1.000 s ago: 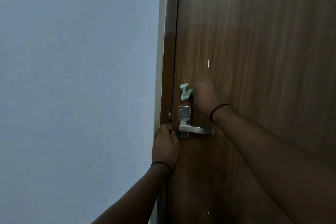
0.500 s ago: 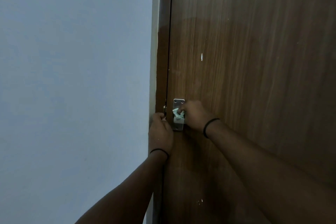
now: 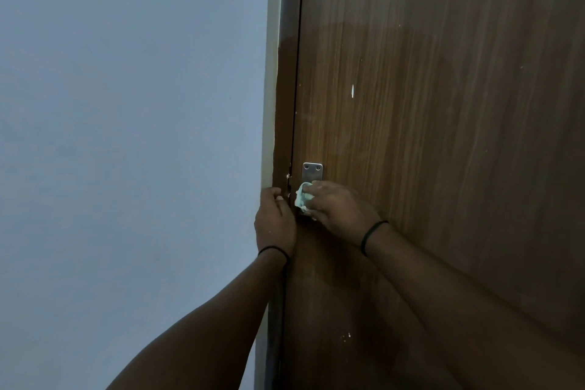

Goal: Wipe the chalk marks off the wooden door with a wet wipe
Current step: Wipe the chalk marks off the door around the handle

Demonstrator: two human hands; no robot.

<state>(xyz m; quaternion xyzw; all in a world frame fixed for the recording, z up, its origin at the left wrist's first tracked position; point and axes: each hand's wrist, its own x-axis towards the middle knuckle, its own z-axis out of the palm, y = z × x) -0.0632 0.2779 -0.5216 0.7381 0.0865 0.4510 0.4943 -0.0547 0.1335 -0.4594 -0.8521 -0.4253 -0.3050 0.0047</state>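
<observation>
Down at the silver metal handle plate (image 3: 312,171), my right hand (image 3: 338,206) bunches the crumpled pale wet wipe (image 3: 303,198) in curled fingers against the brown wooden door (image 3: 443,136). My left hand (image 3: 274,218) curls round the door's edge. Next, I reckon: up to that white chalk mark (image 3: 352,90), pressing firmly.

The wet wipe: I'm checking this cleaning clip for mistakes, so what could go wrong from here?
1. The right hand holds the wet wipe at the metal handle plate, so the white mark higher on the door and the specks lower down may get missed.
2. The left hand grips the door frame by the door's edge; its fingers could get pinched if the door swings.
</observation>
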